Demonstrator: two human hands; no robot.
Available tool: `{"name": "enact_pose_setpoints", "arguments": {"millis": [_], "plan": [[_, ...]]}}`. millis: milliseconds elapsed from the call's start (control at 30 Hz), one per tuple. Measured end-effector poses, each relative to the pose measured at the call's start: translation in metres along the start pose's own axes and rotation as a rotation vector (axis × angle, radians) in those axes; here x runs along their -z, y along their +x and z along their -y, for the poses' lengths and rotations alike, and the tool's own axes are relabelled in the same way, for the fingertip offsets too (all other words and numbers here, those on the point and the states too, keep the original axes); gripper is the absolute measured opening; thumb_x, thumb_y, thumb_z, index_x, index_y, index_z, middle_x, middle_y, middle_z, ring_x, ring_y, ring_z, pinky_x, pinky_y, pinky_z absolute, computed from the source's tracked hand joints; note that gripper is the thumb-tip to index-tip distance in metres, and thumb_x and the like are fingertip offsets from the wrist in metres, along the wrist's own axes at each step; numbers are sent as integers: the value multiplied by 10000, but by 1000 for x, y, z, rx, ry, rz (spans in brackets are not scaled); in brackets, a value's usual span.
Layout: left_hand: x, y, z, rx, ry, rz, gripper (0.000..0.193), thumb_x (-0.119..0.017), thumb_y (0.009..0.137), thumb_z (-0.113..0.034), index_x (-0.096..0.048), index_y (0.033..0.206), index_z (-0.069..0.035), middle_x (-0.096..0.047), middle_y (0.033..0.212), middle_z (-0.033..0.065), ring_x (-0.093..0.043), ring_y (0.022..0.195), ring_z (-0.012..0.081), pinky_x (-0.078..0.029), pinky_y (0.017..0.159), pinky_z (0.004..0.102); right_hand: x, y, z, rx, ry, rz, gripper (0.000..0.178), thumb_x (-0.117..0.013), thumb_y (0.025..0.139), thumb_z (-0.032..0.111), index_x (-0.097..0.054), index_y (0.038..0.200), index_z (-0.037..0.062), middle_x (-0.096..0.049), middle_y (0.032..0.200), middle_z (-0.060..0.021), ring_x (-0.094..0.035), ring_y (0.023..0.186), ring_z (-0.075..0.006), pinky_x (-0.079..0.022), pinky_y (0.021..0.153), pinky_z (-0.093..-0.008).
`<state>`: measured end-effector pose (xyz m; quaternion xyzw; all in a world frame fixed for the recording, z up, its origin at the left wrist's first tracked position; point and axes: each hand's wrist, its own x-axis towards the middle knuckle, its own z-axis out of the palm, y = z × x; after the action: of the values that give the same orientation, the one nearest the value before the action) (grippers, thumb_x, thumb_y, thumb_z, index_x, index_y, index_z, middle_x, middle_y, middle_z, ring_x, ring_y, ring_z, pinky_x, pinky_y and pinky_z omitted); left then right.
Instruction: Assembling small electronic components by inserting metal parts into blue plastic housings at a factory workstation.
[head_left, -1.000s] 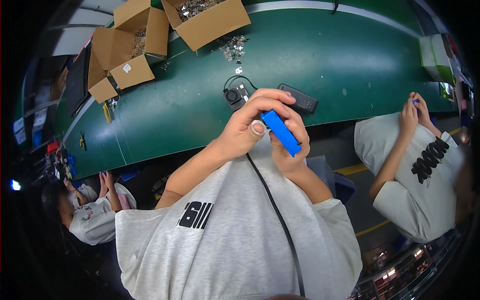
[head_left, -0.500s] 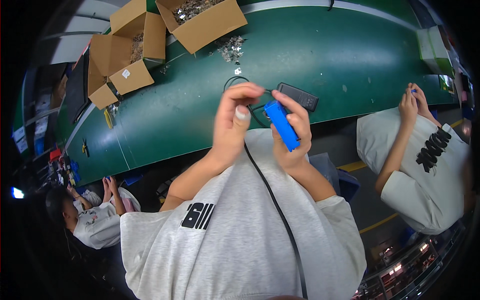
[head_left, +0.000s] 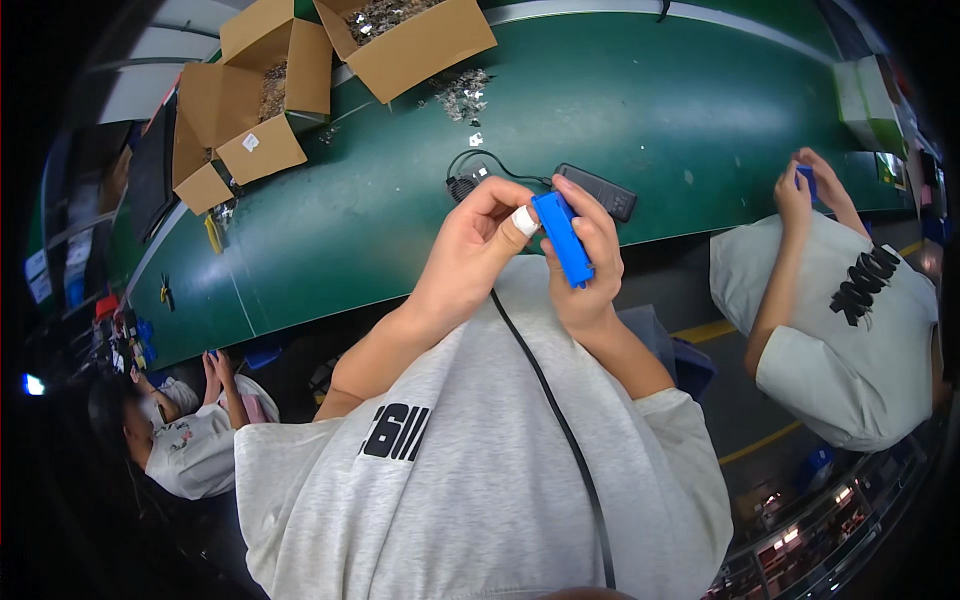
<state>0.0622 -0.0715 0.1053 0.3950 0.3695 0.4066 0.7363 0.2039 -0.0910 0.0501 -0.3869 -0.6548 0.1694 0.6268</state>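
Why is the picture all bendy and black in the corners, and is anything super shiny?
Head view: the fisheye lens bends the table's straight edges and leaves the corners dark; head view: a light glares white at the left rim; head view: the table has a soft sheen, while the blue piece in the right hand looks fairly sharp.

Bright, plain blue on the block [head_left: 565, 243], that's the strongest colour I'm getting on my feed, and there's clean white on the thumb tape [head_left: 524, 220]! I've got deep green across the table [head_left: 650, 100], cardboard brown on the boxes [head_left: 425, 55], black on the cord [head_left: 555, 400]. Now the shirt [head_left: 520, 480]: pale grey, finely flecked, carrying a solid black print [head_left: 397, 432]. And I see yellow on the floor line [head_left: 705, 333].
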Motion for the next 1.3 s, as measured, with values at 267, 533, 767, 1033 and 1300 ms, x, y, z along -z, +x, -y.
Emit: {"name": "enact_pose_setpoints", "arguments": {"millis": [267,533,767,1033,1300], "plan": [[-7,3,2,-110,34,-25,378,-569,919,-338,-499,1144,-43,-496,1191,92,-458,1150,172,-375,993,329,-2,-3,16,-82,13,-28,421,-708,731,-40,-499,1094,6,-553,1172,-261,-588,1031,-411,-512,853,-450],[5,3,5,6,40,132,393,-550,922,-368,-507,1144,-47,-514,1179,104,-452,1202,226,-374,1011,351,2,-11,23,-221,17,5,402,-726,785,55,-513,1108,-53,-609,1047,-232,-626,928,-351,-516,790,-384],[6,5,18,-81,16,-75,257,-564,944,-231,-519,1102,-33,-551,1010,20,-523,934,90,-442,854,254,-8,-16,20,-498,162,39,383,-652,888,185,-514,1150,-58,-577,1041,-78,-540,896,-120,-448,801,-251],[75,14,63,-170,146,-261,335,-455,988,-258,-470,1233,-31,-550,1119,66,-485,1110,142,-385,966,292,-56,-24,-17,-919,606,20,427,-575,935,213,-429,1250,-36,-541,1160,-135,-564,1019,-207,-441,898,-327],[350,-87,121,-242,738,-1271,226,-499,908,-151,-619,1037,-9,-636,999,154,-600,939,254,-457,862,344,-90,-39,-28,-1239,921,225,636,-349,955,516,-439,1274,-27,-557,1192,-200,-599,979,-323,-484,733,-364]]}}
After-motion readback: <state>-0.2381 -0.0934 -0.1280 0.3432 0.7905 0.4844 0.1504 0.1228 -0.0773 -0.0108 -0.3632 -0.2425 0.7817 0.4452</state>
